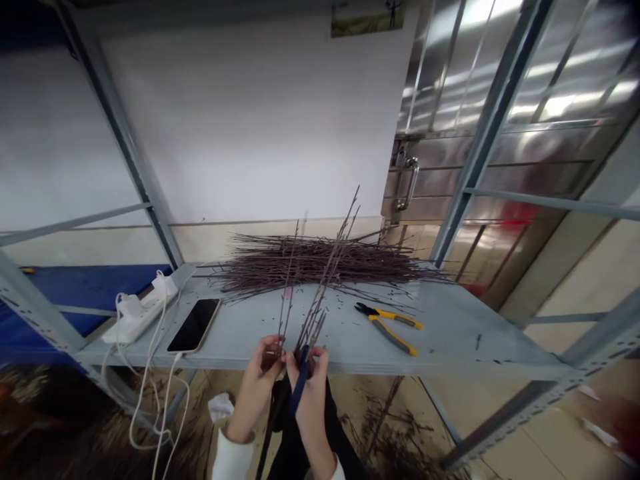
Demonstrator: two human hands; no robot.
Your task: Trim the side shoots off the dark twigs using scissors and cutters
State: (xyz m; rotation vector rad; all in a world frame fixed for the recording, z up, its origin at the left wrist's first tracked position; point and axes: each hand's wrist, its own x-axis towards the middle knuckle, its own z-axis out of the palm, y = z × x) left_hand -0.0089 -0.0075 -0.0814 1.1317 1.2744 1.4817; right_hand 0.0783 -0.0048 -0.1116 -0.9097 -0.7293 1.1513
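Note:
My left hand is closed with its fingertips pinching a couple of thin dark twigs that point up over the shelf's front edge. Right beside it, my right hand is closed around a small bunch of longer twigs. A blue-handled tool also lies in that hand, slanting across the palm; its working end is too mixed with the twigs to make out. Both hands nearly touch, just in front of the shelf. Behind them a large pile of dark twigs lies crosswise.
On the grey metal shelf, yellow-and-black pliers lie spread to the right. A phone and a white power strip with cables sit at the left. Shelf posts stand on both sides. Twig scraps litter the floor.

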